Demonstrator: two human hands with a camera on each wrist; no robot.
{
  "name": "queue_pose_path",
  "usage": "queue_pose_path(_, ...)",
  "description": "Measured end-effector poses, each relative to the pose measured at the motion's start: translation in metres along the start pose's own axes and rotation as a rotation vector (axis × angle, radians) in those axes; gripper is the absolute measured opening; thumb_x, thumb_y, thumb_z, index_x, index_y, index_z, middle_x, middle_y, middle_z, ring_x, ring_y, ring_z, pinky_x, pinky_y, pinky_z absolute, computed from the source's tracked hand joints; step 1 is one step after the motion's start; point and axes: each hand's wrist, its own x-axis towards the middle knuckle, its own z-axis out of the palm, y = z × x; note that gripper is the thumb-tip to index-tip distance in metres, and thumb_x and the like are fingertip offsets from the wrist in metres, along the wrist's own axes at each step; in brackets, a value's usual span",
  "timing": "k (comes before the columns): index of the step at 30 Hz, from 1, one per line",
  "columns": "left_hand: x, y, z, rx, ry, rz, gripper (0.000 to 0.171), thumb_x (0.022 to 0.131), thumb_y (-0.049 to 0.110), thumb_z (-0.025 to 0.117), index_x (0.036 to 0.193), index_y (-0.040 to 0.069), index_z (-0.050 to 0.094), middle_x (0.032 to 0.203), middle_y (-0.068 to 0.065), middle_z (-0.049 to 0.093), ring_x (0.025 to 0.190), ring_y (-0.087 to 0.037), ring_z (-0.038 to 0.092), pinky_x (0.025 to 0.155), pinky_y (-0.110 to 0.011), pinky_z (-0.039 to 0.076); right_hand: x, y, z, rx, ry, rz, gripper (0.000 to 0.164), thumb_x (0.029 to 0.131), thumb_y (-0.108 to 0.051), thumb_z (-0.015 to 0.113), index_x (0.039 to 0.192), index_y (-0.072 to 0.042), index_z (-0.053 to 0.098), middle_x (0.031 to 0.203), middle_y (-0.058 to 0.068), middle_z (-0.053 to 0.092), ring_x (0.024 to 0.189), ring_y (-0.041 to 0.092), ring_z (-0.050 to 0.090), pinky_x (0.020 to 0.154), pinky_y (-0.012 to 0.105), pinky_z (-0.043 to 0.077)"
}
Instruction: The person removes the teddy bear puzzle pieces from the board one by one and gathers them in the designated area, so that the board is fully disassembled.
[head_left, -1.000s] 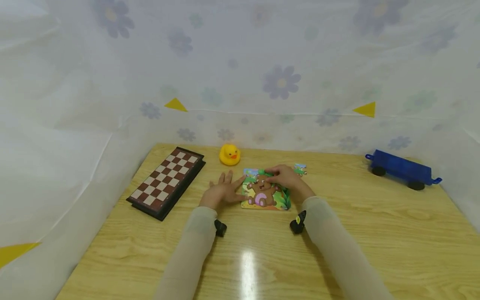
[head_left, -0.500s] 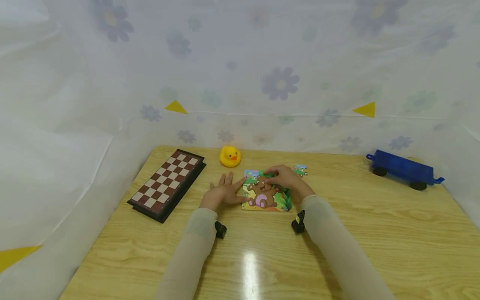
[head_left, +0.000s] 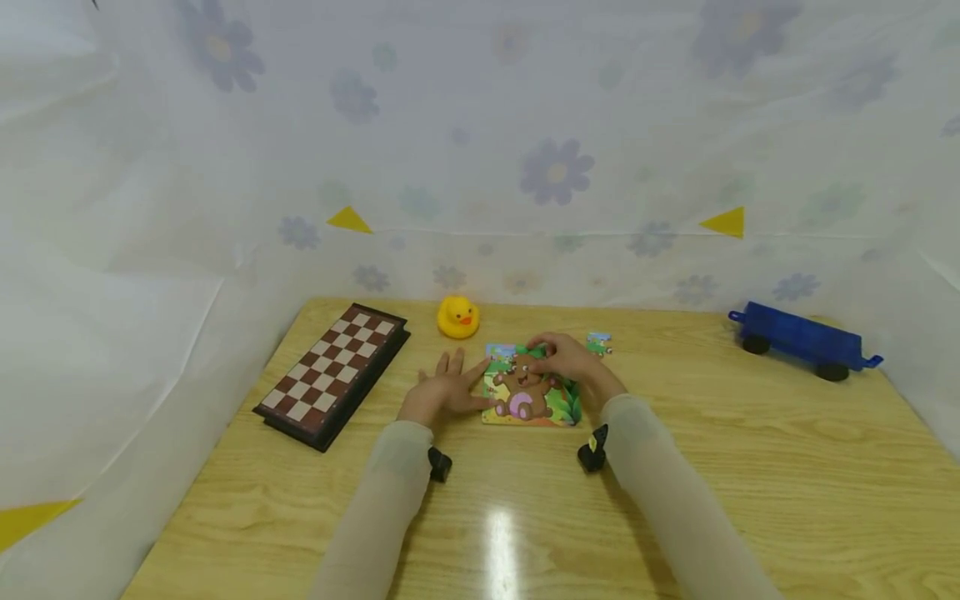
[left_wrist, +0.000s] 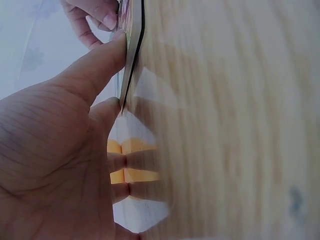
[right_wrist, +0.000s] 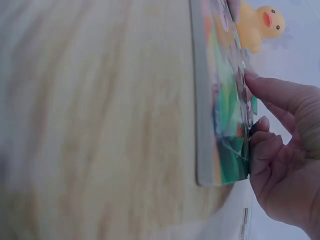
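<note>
Wooden table (head_left: 825, 467): between the hands we see the bear puzzle (head_left: 529, 392), long axis parallel to the far edge. Left hand (head_left: 445, 393), spread, touches its left side; right hand (head_left: 570, 357), nearer the loose piece (head_left: 598, 342), touches its top; whether it pinches, we cannot tell.

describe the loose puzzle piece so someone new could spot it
On the wooden table, find the flat bear puzzle. Beside the right hand, on the side toward the flowered backdrop, lies a small blue-and-green piece. It is far smaller than the yellow duck and lies apart from the puzzle.
</note>
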Motion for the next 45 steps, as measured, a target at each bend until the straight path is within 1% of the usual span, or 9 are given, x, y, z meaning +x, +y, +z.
queue_pose_path(7, -0.001, 0.0, 0.001, 0.01, 0.0, -0.002, 0.079, 0.089, 0.062, 0.048, 0.152, 0.037, 0.006, 0.157, -0.012, -0.012, 0.143, -0.034, -0.012, 0.107, -0.067, 0.0, 0.0, -0.002, 0.006, -0.08, 0.048, -0.037, 0.034, 0.09, -0.014, 0.066, 0.119, -0.008, 0.051, 0.075, 0.008, 0.045, 0.055, 0.018, 0.045, 0.051, 0.029, 0.041)
queue_pose_path(11, -0.001, 0.001, 0.001, 0.021, -0.001, -0.009, 0.08, 0.089, 0.063, 0.047, 0.152, 0.037, 0.006, 0.158, -0.013, -0.011, 0.143, -0.034, -0.01, 0.107, -0.067, 0.002, -0.001, -0.002, 0.008, -0.091, 0.06, -0.007, 0.034, 0.089, -0.015, 0.067, 0.118, -0.011, 0.05, 0.081, 0.009, 0.047, 0.056, 0.019, 0.048, 0.051, 0.03, 0.042)
queue_pose_path(14, -0.001, 0.002, 0.001, 0.027, 0.0, -0.009, 0.079, 0.089, 0.063, 0.047, 0.152, 0.037, 0.006, 0.158, -0.013, -0.01, 0.143, -0.034, -0.009, 0.107, -0.067, 0.002, -0.002, -0.002, 0.009, -0.083, 0.076, 0.017, 0.034, 0.089, -0.016, 0.067, 0.119, -0.013, 0.05, 0.085, 0.01, 0.047, 0.057, 0.02, 0.049, 0.051, 0.03, 0.043)
queue_pose_path(19, -0.001, 0.002, 0.0, 0.03, -0.005, -0.006, 0.079, 0.09, 0.063, 0.047, 0.152, 0.037, 0.006, 0.158, -0.013, -0.01, 0.143, -0.034, -0.01, 0.107, -0.067, 0.002, -0.001, 0.0, 0.01, -0.066, 0.103, 0.011, 0.033, 0.089, -0.014, 0.067, 0.118, -0.013, 0.051, 0.083, 0.01, 0.048, 0.056, 0.019, 0.05, 0.051, 0.03, 0.043)
queue_pose_path(26, -0.002, 0.0, 0.001, 0.015, -0.004, -0.008, 0.078, 0.09, 0.061, 0.047, 0.152, 0.037, 0.007, 0.158, -0.013, -0.01, 0.143, -0.034, -0.01, 0.107, -0.066, 0.002, -0.002, 0.0, 0.011, -0.076, 0.096, 0.019, 0.033, 0.089, -0.013, 0.067, 0.117, -0.015, 0.049, 0.086, 0.009, 0.049, 0.057, 0.019, 0.051, 0.051, 0.03, 0.043)
queue_pose_path(31, -0.001, 0.001, 0.0, 0.028, 0.0, 0.0, 0.077, 0.09, 0.061, 0.047, 0.152, 0.037, 0.006, 0.158, -0.013, -0.01, 0.143, -0.034, -0.01, 0.107, -0.067, 0.002, -0.003, 0.003, 0.01, 0.003, 0.13, 0.015, 0.03, 0.089, -0.013, 0.067, 0.117, -0.015, 0.055, 0.081, 0.009, 0.049, 0.054, 0.018, 0.05, 0.05, 0.03, 0.044)
queue_pose_path(33, 0.0, 0.001, 0.0, 0.032, 0.002, -0.002, 0.077, 0.09, 0.061, 0.047, 0.152, 0.038, 0.006, 0.158, -0.013, -0.011, 0.143, -0.034, -0.01, 0.107, -0.067, 0.002, -0.002, 0.004, 0.01, 0.017, 0.143, 0.01, 0.029, 0.089, -0.014, 0.067, 0.116, -0.015, 0.056, 0.081, 0.009, 0.05, 0.053, 0.019, 0.05, 0.049, 0.031, 0.044)
queue_pose_path(38, 0.0, 0.001, -0.001, 0.028, 0.001, -0.01, 0.077, 0.091, 0.06, 0.047, 0.152, 0.038, 0.006, 0.158, -0.012, -0.011, 0.143, -0.033, -0.011, 0.107, -0.067, 0.001, -0.002, 0.002, 0.009, -0.041, 0.145, 0.011, 0.028, 0.089, -0.014, 0.067, 0.114, -0.017, 0.055, 0.084, 0.008, 0.052, 0.054, 0.019, 0.052, 0.05, 0.031, 0.044)
queue_pose_path(45, 0.0, 0.001, 0.001, 0.02, 0.002, -0.006, 0.078, 0.09, 0.061, 0.048, 0.152, 0.038, 0.007, 0.158, -0.013, -0.01, 0.143, -0.033, -0.01, 0.107, -0.067, 0.001, -0.004, 0.001, 0.011, -0.085, 0.167, 0.052, 0.028, 0.089, -0.017, 0.067, 0.114, -0.02, 0.055, 0.087, 0.007, 0.055, 0.056, 0.019, 0.054, 0.051, 0.031, 0.044)
